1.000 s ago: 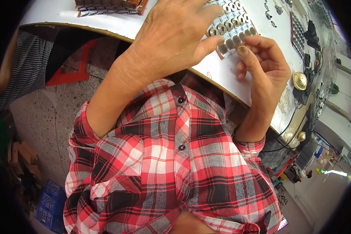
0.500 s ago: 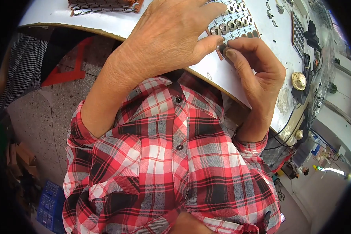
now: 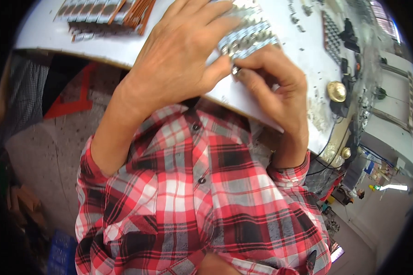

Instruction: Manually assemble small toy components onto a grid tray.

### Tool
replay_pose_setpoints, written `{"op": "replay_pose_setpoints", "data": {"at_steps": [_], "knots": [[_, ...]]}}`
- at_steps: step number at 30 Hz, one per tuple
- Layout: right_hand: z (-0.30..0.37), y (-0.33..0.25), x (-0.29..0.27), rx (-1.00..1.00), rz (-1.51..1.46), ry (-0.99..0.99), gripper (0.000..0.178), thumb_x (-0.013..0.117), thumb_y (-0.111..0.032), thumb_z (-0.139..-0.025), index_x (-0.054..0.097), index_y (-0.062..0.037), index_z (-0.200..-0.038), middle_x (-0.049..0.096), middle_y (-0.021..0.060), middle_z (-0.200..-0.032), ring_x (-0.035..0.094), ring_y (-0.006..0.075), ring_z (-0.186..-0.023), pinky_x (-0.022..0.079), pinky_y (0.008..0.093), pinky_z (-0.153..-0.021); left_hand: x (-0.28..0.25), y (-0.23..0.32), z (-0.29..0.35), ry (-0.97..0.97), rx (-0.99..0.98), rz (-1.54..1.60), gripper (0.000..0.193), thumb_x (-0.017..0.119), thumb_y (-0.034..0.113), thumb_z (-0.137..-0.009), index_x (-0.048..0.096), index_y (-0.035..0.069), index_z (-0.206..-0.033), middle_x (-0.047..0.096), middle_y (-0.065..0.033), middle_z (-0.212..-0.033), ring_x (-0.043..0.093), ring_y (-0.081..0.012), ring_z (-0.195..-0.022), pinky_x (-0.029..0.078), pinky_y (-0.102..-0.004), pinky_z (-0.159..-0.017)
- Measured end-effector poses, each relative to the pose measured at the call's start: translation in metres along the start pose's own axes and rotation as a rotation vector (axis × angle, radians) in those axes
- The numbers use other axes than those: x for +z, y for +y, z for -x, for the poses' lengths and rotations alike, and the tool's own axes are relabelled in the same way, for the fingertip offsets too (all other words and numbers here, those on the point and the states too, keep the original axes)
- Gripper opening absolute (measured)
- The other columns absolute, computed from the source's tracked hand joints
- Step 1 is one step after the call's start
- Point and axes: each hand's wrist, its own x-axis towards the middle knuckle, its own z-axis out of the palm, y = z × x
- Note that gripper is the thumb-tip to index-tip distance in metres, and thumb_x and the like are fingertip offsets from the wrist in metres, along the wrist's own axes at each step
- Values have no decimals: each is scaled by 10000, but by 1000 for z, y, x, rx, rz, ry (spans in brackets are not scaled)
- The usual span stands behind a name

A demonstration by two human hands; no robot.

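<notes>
My left hand [image 3: 181, 57] reaches over a panel of small silvery parts [image 3: 252, 33], fingers stretched out and thumb apart. That hand covers the panel's left side. At the panel's near edge, my right hand [image 3: 277, 85] is closed in a pinch, thumb against forefinger. Between those fingertips shows a small shiny metal piece [image 3: 235, 70], mostly hidden; it looks round. The left thumb tip lies close beside it, and whether it touches the piece I cannot tell.
A stack of brown-edged panels [image 3: 108, 16] sits at the far left of the white table [image 3: 36, 39]. Loose small parts [image 3: 296, 20] lie beyond my right hand. Farther right are a dark-studded panel [image 3: 331, 36], a gold domed object [image 3: 336, 91] and black cables [image 3: 328, 146].
The whole view has shifted, so the table and hands appear farther left and more of the panel stack shows. My right hand keeps its pinch near the left thumb.
</notes>
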Motion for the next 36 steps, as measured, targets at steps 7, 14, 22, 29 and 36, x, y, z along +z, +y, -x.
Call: {"op": "replay_pose_setpoints", "data": {"at_steps": [7,14,22,29,36], "knots": [[-14,21,-31,114,167,315,234,685,-38,-944,740,-6,-1169,740,34,-874,616,59,-689,469,206,-589,-34,47,-38,-596,-573,-218,525,668,128,-749,660,-17,-1254,610,-200,-1397,487,-389,-1401,331,-533,-1200],[-57,92,-67,-119,781,460,243,684,-40,-904,742,-55,-1140,732,37,-848,617,148,-668,491,279,-645,-31,43,-37,-577,-563,-218,530,669,145,-755,660,-19,-1259,616,-205,-1387,491,-394,-1397,323,-542,-1205],[-27,40,-58,241,46,464,173,676,-63,-958,740,0,-1106,704,27,-880,585,56,-664,454,216,-577,-33,44,-44,-584,-525,-201,516,692,153,-760,662,-20,-1245,623,-206,-1370,499,-387,-1386,347,-533,-1187],[15,35,-49,329,-502,433,262,635,-9,-983,652,94,-1223,730,162,-1026,745,207,-834,632,302,-732,-40,41,-56,-661,-574,-137,525,736,195,-772,647,-77,-1212,611,-286,-1301,536,-471,-1298,390,-548,-1135],[19,31,-37,415,-608,430,256,661,8,-964,655,103,-1202,728,202,-1049,763,251,-862,662,339,-793,-40,43,-57,-647,-630,-153,511,736,186,-743,666,-68,-1180,629,-269,-1287,546,-454,-1301,398,-558,-1135]]}}
